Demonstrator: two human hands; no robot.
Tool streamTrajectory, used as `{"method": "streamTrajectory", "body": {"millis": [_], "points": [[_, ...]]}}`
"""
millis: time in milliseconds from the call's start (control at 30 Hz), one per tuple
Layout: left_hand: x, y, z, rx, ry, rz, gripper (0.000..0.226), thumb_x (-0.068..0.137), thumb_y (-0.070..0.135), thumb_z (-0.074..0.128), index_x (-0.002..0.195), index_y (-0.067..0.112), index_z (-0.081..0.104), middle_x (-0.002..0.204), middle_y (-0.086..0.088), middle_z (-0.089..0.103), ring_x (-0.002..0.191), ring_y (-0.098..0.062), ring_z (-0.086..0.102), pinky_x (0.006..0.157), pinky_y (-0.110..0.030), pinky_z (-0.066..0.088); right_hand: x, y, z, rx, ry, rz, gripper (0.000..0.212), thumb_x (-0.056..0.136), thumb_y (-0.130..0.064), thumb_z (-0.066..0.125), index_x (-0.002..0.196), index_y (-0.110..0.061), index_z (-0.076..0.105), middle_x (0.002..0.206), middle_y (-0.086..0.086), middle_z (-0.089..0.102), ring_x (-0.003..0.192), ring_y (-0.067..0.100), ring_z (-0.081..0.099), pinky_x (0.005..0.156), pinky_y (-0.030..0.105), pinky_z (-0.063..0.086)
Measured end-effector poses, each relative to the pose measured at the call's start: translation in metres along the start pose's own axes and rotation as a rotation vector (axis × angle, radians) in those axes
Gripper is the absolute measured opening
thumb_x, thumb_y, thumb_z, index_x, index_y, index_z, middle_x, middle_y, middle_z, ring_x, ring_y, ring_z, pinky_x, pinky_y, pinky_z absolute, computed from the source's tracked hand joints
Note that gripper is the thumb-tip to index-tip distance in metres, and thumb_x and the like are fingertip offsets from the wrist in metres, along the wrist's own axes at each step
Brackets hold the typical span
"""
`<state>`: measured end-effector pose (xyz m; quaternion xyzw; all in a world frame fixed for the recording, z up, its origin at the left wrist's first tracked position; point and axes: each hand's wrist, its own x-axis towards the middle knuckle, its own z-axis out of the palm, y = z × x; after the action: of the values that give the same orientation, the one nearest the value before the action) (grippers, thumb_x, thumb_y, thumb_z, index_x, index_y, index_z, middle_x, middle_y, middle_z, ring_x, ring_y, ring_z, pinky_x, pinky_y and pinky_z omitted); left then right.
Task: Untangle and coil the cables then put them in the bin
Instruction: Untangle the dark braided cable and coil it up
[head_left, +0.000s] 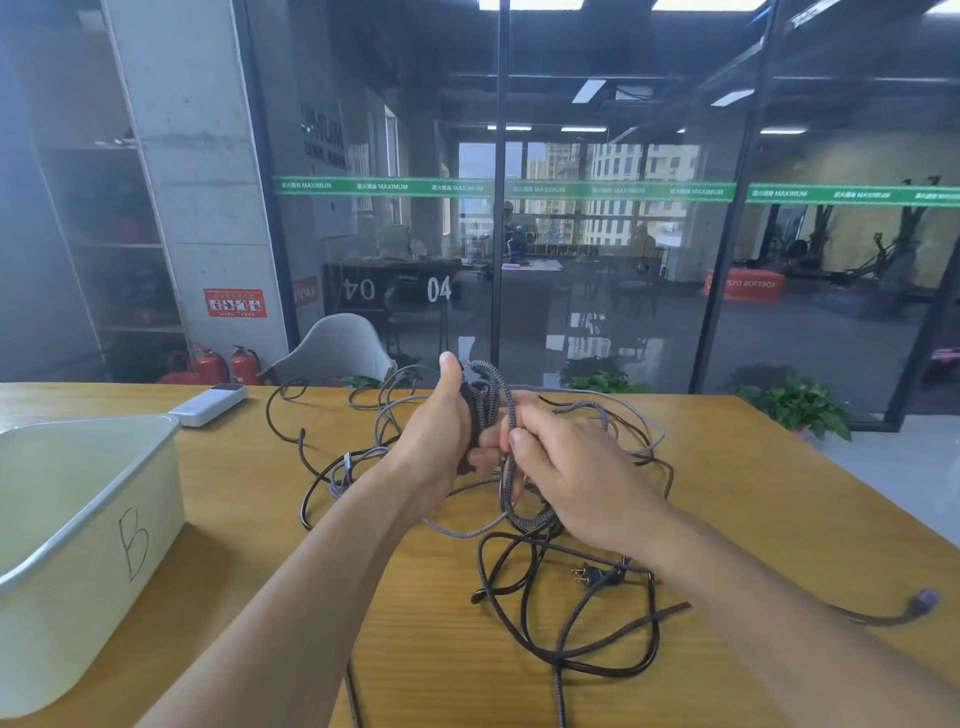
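Note:
A tangle of dark and grey braided cables (566, 525) sprawls over the middle of the wooden table (753, 493). My left hand (441, 441) is raised above it, thumb up, and grips a small coil of the black-and-grey braided cable (483, 389). My right hand (576, 473) is just to its right and pinches a strand of that same cable, which drops into the tangle. A black plug (592, 574) lies on the table below my right wrist. The white bin (78, 519), marked B, stands at the left with nothing visible inside.
A white remote-like device (210, 404) lies beyond the bin. A grey connector (924, 600) ends a cable near the table's right edge. A grey chair (337, 348) stands behind the table, with a glass wall and potted plants (795, 405) further back.

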<state>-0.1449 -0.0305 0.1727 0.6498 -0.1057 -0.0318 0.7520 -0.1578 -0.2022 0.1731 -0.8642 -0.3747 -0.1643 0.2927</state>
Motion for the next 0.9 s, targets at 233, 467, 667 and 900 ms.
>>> {"method": "streamTrajectory", "body": {"millis": [233,467,667,900], "points": [[-0.004,0.006,-0.003,-0.001,0.084,-0.016,0.099,0.1,0.076,0.006,0.12,0.008,0.075,0.067,-0.003,0.034,0.056,-0.017,0.027,0.053,-0.028,0.038,-0.017,-0.008,0.021,-0.12,-0.07,-0.017,0.026,0.112,-0.033,0.032,0.097,-0.029,0.054,0.065,-0.011,0.07,0.06,0.004,0.063,0.063,0.028,0.049],[-0.015,0.015,0.001,0.099,0.042,0.126,0.063,0.105,0.058,0.035,0.131,0.009,0.064,0.069,0.002,0.044,0.061,-0.015,0.036,0.067,-0.031,0.036,-0.025,-0.006,0.041,-0.089,-0.217,-0.026,0.038,0.113,-0.038,0.031,0.081,-0.027,0.047,0.065,-0.004,0.058,0.066,0.016,0.065,0.061,0.032,0.042],[-0.022,0.019,0.012,0.028,0.015,0.176,0.057,0.112,0.044,0.03,0.129,-0.001,0.06,0.069,-0.002,0.04,0.063,-0.019,0.049,0.074,-0.029,0.045,-0.033,0.003,0.056,0.013,-0.397,-0.077,0.036,0.114,-0.038,0.032,0.111,-0.025,0.066,0.076,-0.026,0.052,0.08,0.004,0.055,0.078,0.025,0.043],[-0.034,0.024,0.012,0.056,-0.106,0.084,0.053,0.114,0.034,0.029,0.101,0.007,0.072,0.055,0.005,0.024,0.046,-0.012,0.018,0.05,-0.03,0.018,-0.009,0.059,0.039,-0.275,-0.386,-0.171,0.055,0.105,-0.066,0.03,0.072,-0.027,0.051,0.068,-0.008,0.056,0.067,0.01,0.053,0.088,0.031,0.038]]}}
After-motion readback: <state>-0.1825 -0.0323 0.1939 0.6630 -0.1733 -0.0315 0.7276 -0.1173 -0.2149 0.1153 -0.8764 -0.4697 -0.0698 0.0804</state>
